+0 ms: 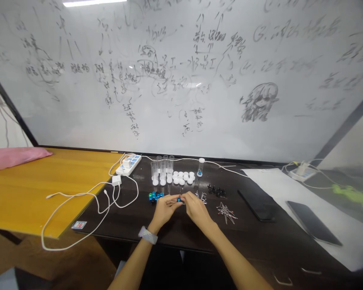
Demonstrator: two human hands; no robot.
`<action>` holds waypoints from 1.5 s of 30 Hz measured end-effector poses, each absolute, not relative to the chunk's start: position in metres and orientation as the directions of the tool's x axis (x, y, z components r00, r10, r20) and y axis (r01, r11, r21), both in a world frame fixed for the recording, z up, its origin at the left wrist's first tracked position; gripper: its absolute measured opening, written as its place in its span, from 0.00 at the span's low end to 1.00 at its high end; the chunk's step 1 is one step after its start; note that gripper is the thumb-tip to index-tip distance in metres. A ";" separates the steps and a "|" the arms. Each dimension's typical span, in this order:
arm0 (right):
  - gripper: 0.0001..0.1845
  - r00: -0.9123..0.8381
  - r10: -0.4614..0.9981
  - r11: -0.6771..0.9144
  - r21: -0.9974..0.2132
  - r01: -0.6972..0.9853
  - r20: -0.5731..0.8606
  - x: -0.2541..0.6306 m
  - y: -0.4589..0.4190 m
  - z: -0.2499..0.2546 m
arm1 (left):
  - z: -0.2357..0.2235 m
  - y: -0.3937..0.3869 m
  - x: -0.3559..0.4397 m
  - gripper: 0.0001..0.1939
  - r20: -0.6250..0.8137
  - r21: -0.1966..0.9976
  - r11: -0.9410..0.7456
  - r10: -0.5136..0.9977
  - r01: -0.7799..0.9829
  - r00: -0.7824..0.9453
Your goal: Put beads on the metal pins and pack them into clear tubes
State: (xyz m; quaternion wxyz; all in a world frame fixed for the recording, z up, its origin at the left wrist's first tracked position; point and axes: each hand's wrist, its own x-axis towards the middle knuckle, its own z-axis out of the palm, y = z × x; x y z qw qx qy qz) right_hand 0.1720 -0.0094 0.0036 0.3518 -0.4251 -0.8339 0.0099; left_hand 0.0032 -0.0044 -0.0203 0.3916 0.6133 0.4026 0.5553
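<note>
My left hand [163, 210] and my right hand [197, 208] meet above the front of the dark table. Their fingertips are closed around a small shiny blue piece [179, 199]; its exact kind is too small to make out. Just left of my left hand lies a cluster of similar blue and green pieces [155, 196]. Beyond the hands are several white round caps [182, 181] and upright clear tubes [154, 169] with white bases. Thin white pieces [202, 197] lie close to my right hand, and thin wire-like pieces [226, 212] are farther right.
A capped clear tube [201, 167] with something blue inside stands at the back. Small black parts [217, 191] lie right of it. Two dark phone-like slabs [255, 205] [313, 222] are at right. A power strip [128, 164] and white cables [98, 195] spread left.
</note>
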 end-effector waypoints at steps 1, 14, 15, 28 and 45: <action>0.12 -0.385 0.716 0.634 -0.310 0.708 0.583 0.171 -0.010 0.003 | -0.020 -0.004 0.003 0.17 0.365 0.928 -0.369 0.929 0.054 0.061; 0.15 -0.278 0.709 0.605 -0.356 0.712 0.648 0.164 -0.013 -0.005 | -0.017 -0.006 0.005 0.20 0.355 0.933 -0.357 0.934 0.047 0.050; 0.15 -0.266 0.716 0.592 -0.360 0.721 0.645 0.164 -0.013 -0.005 | -0.018 -0.006 0.004 0.20 0.356 0.932 -0.358 0.933 0.045 0.050; 0.11 -0.217 0.780 0.593 -0.583 0.556 0.587 0.163 -0.008 -0.005 | -0.014 -0.008 0.005 0.19 0.325 0.945 -0.326 0.944 0.009 0.063; 0.10 -0.183 0.895 0.394 -0.525 0.755 0.408 0.185 0.019 -0.015 | -0.035 0.006 -0.007 0.14 0.234 0.938 -0.181 0.959 0.295 -0.157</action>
